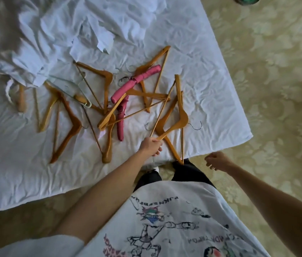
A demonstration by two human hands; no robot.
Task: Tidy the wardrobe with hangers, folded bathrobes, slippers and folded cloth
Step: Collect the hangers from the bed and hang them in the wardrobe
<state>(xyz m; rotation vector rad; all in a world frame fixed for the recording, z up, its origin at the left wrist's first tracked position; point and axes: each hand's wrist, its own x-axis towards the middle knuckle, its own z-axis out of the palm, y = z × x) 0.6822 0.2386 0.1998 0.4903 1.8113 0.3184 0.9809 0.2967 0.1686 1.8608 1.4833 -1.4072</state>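
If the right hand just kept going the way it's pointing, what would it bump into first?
The right hand points leftward, toward the corner of the bed. First in line looks like the tip of the wooden hanger that the left hand holds, poking over the bed's edge, though depth is hard to judge.

a bed (211, 93) with a creased white sheet fills the left and middle of the view, its corner pointing right. a rumpled white duvet (57, 34) is heaped at the far left, where a soft shadow falls. a pale green carpet (276, 80) with a large leafy pattern covers the floor on the right and near side. a dark round object (246, 0) with green inside sits at the far right edge, cut off. the light is soft and even.
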